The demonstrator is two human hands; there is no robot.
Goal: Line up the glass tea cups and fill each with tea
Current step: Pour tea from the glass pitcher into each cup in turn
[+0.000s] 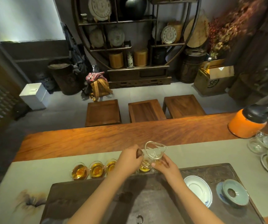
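Three glass tea cups (97,169) with amber tea stand in a row on the grey runner, left of my hands. Another filled glass cup (143,169) sits under my hands. My left hand (129,159) grips the brown handle of a clear glass pitcher (154,151), which is held above the row, looks almost empty, and has its spout pointing right. My right hand (164,165) is just below the pitcher's base. Its fingers curl around a small amber-tinted glass, apparently one more cup, mostly hidden by them.
A dark carved tea tray (210,172) lies in front of me with a white saucer (197,188) and a pale blue lid on a saucer (235,194). An orange kettle (247,125), spare glassware (257,144) and a plate stand at the right. Three wooden stools sit beyond the table.
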